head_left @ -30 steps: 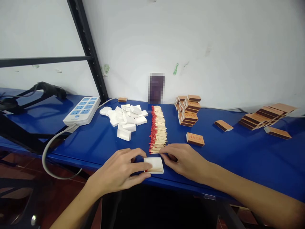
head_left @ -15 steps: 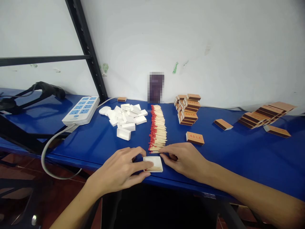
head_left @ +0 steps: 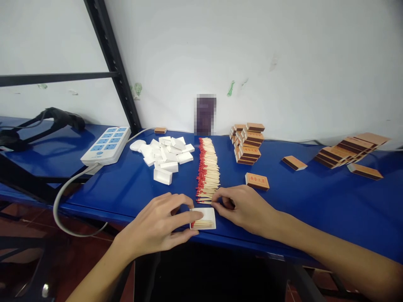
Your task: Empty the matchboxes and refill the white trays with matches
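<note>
My left hand [head_left: 165, 224] is closed around the left end of a small white matchbox tray [head_left: 211, 213] near the table's front edge, one finger reaching inside it. Several matches lie along the tray's near side, red heads to the left. Just beyond the tray runs a long row of loose matches [head_left: 210, 170], heads left, stretching back toward the wall. My right hand [head_left: 244, 205] is pinched at the wooden end of the nearest match, right above the tray; its fingertips partly hide that end.
Left of the row is a heap of white empty trays [head_left: 168, 155]. Stacked matchbox sleeves [head_left: 250, 147] stand behind on the right, with a single matchbox sleeve [head_left: 257, 181] nearer. More sleeves [head_left: 346, 151] lie far right. A power strip [head_left: 107, 144] and its cable lie left.
More matches show in the tray, below my left finger. My right thumb and finger remain at the near end of the row, where the nearest matches have shifted slightly.
</note>
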The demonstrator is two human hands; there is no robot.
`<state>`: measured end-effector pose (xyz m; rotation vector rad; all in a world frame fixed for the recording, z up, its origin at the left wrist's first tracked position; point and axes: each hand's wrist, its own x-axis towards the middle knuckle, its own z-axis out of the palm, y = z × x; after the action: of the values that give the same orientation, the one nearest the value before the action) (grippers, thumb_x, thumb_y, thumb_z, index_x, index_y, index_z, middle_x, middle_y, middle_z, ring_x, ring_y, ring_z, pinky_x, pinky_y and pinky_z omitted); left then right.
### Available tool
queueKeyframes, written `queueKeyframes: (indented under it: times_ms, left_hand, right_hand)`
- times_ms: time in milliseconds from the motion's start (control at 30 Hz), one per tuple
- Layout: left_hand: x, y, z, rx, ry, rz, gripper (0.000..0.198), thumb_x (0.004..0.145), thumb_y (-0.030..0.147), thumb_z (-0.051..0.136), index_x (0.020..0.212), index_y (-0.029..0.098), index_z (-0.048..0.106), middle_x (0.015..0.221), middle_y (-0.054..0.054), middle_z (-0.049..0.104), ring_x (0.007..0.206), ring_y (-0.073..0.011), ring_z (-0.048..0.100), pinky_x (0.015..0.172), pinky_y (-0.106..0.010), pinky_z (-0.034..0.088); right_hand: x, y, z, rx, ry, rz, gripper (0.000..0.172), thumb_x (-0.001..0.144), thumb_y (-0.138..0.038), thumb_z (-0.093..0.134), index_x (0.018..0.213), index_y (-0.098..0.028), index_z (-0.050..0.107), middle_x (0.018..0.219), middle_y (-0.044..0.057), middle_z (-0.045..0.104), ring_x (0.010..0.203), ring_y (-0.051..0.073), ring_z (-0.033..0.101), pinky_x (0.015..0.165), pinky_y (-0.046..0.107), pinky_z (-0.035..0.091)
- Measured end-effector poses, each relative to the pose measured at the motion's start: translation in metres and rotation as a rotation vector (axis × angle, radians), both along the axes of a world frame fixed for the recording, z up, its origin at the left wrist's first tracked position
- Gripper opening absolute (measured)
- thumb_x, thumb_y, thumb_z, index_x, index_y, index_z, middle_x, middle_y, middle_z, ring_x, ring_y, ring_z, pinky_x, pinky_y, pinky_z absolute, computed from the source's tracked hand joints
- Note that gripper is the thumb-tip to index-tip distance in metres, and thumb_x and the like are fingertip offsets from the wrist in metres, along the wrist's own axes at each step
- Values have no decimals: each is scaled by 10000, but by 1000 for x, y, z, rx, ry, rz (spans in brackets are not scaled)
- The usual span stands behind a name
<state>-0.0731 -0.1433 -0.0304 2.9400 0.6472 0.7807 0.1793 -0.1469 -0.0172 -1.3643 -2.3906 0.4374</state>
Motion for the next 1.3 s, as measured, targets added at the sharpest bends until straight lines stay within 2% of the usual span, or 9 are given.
queueKeyframes:
  times_ms: [233, 367, 600, 833, 967, 1100, 1300]
  left_hand:
    - [-1, 1, -1, 22, -46, -14, 246, 896, 283, 634, 1131, 215, 615, 1021, -46, 639, 865, -157, 635, 767, -294, 500]
    - [-1, 2, 0, -17, -31, -12, 264, 893, 292, 640, 1147, 223, 617, 1025, -39, 649, 867, -154, 639, 779, -295, 500]
    - [0, 3, 0, -44, -25, -10, 267, 888, 293, 641, 1144, 219, 624, 1008, -38, 657, 850, -150, 637, 775, -287, 495]
    - [0, 1, 1, -74, -26, 1, 301, 868, 313, 665, 1155, 229, 628, 975, -22, 668, 834, -151, 631, 766, -292, 484]
    - [2, 0, 3, -66, -15, 35, 299, 861, 325, 669, 1141, 227, 637, 945, -11, 677, 821, -147, 633, 787, -291, 486]
    - [3, 0, 2, -57, -26, 39, 320, 862, 321, 664, 1166, 225, 627, 963, -21, 684, 832, -157, 639, 796, -298, 487]
    - [1, 0, 0, -59, -17, 46, 335, 865, 329, 662, 1183, 236, 611, 985, -18, 686, 851, -166, 636, 810, -313, 484]
  right_hand:
    - [6, -1, 8, -73, -128, 39, 164, 983, -253, 435, 935, -196, 582, 824, 29, 663, 681, 162, 583, 606, 274, 388]
    - [10, -2, 15, -116, -187, 55, 159, 980, -228, 419, 899, -200, 554, 803, 29, 642, 674, 168, 572, 594, 281, 381]
    - [14, -1, 16, -150, -133, 61, 120, 963, -256, 460, 897, -218, 552, 739, -3, 603, 651, 156, 543, 573, 270, 355]
    - [11, -3, 19, -166, -181, 72, 164, 993, -238, 398, 878, -211, 512, 794, 19, 625, 667, 164, 555, 589, 288, 368]
    - [12, -4, 18, -82, -171, 73, 226, 1016, -265, 351, 899, -214, 537, 819, 42, 622, 717, 192, 552, 640, 314, 395]
    - [14, -5, 17, -10, -160, 87, 246, 1022, -283, 334, 917, -216, 546, 829, 50, 610, 711, 197, 530, 627, 319, 394]
    - [21, -6, 29, -180, -172, 99, 203, 1013, -369, 380, 978, -233, 526, 825, 24, 624, 722, 184, 569, 626, 305, 411]
